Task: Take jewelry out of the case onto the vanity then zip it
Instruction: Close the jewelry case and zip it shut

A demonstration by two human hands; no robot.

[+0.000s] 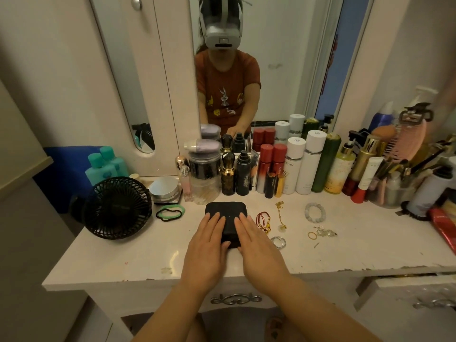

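Observation:
A small black jewelry case lies closed on the white vanity top. My left hand and my right hand rest flat on its lid, fingers spread, covering its near half. To the right of the case lie a red cord bracelet, a gold chain with a pendant, silver hoop earrings, a pale bead bracelet, a gold ring and silver earrings. The zipper is hidden.
A black desk fan stands at the left, with hair ties beside it. A row of bottles and cosmetics lines the back under the mirror. Brushes and a comb crowd the right end.

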